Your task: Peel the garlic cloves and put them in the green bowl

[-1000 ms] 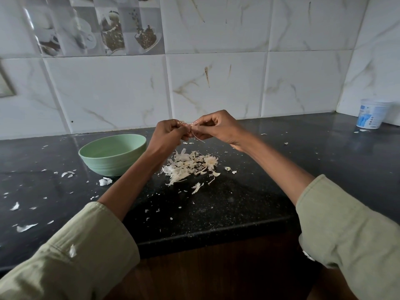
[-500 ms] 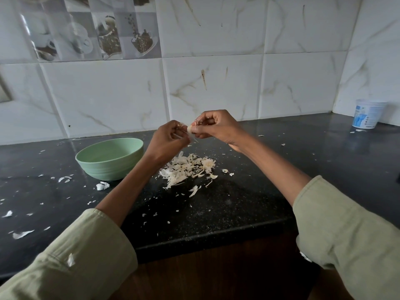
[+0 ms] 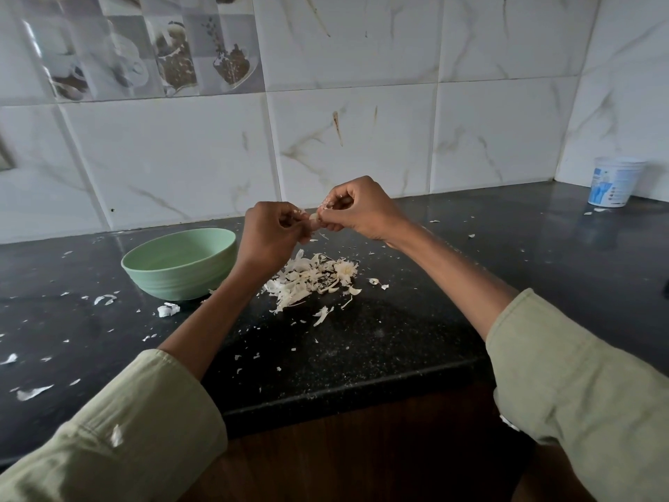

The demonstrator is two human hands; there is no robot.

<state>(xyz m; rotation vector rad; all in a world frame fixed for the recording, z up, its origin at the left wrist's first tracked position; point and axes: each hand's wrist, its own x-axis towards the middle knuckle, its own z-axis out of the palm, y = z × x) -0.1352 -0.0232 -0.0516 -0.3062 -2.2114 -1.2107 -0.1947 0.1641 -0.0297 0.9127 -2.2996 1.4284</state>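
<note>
A pale garlic clove (image 3: 314,219) is held in the air between both hands, above the black counter. My left hand (image 3: 269,237) pinches its left end with curled fingers. My right hand (image 3: 356,208) pinches its right end, with bits of skin stuck to the fingertips. The green bowl (image 3: 181,262) stands on the counter just left of my left hand; its inside is mostly hidden from this angle. A heap of dry white garlic skins (image 3: 311,280) lies on the counter under the hands.
A white plastic tub (image 3: 613,182) stands in the far right corner against the tiled wall. Skin scraps (image 3: 168,309) are scattered over the black counter (image 3: 434,320), mostly on the left. The counter's front edge runs below my forearms.
Both hands stay together on the clove, with the right fingers shifting slightly as they work at the skin. The head camera has drifted a little; bowl and skins have not moved.
</note>
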